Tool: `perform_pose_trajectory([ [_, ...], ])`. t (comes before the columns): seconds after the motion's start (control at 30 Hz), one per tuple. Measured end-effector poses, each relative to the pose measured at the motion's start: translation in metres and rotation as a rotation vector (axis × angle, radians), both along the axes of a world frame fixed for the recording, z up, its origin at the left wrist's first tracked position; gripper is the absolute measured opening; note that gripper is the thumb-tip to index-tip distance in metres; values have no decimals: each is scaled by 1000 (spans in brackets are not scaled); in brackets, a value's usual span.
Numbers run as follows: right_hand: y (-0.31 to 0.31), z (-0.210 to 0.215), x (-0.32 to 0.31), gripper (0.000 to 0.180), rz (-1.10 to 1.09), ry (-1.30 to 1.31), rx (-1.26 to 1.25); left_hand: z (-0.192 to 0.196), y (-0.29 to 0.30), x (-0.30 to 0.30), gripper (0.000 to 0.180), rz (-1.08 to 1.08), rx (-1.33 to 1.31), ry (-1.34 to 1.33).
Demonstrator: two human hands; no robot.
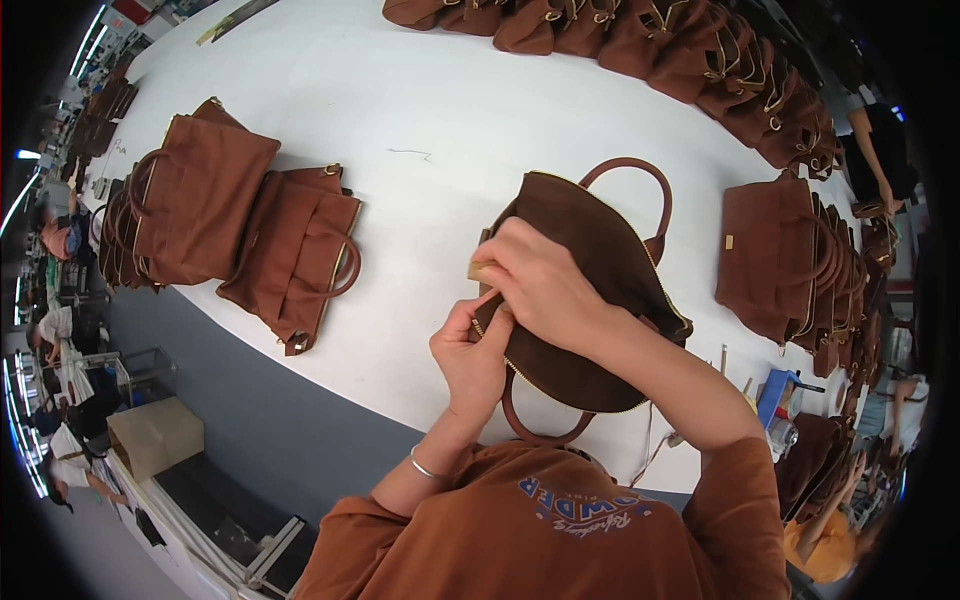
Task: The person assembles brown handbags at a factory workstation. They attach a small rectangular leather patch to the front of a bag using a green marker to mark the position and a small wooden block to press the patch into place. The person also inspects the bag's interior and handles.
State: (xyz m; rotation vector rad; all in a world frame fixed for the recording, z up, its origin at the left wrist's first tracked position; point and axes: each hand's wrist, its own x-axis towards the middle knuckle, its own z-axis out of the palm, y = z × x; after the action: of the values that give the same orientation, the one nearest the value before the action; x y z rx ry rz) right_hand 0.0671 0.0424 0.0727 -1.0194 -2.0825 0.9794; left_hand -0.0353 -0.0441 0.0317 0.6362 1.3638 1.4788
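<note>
A big white worktable (330, 90) is taken up mostly by brown handbags, all the same rust-brown cloth with gold zips. Along the far edge a long row of bags (640, 40) is lined up, roughly nine or ten as far as can be counted, since they overlap and the exact number can't be told. On the right a second stack (790, 265) is stood on edge, maybe four or five deep, again hard to count. On the left, a pile of two or three (195, 200) is laid flat, and one single bag (295, 255) is set just beside it, touching.

One open handbag (590, 290) is laid in the middle of the near edge, right in front of the person, with its two loop handles stuck out, one far and one near. Its zip is undone and the mouth is spread; only dark lining is seen inside, nothing else that can be made out.

The right hand (545, 285) is curled over the bag's left rim, with a small tan block (480, 270) pinched in the fingertips. The left hand (470, 355) is closed on the same rim just below, thumb and fingers nipped onto the zip edge. One silver bangle (425, 468) is worn on that wrist.

A cardboard box (155, 435) is parked on the floor at the left; its contents aren't shown.
</note>
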Motion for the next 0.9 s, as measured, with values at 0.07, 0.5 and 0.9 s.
perform_pose_trajectory([
  [0.07, -5, 7, 11, 7, 8, -51, -26, 0, 0, 0, 13, 3, -10, -27],
  [0.5, 3, 14, 9, 12, -104, 47, -106, 1, -3, 0, 15, -19, 27, 11],
  [0.9, 0, -5, -5, 7, 45, -83, 157, -14, -3, 5, 10, -8, 98, 101],
])
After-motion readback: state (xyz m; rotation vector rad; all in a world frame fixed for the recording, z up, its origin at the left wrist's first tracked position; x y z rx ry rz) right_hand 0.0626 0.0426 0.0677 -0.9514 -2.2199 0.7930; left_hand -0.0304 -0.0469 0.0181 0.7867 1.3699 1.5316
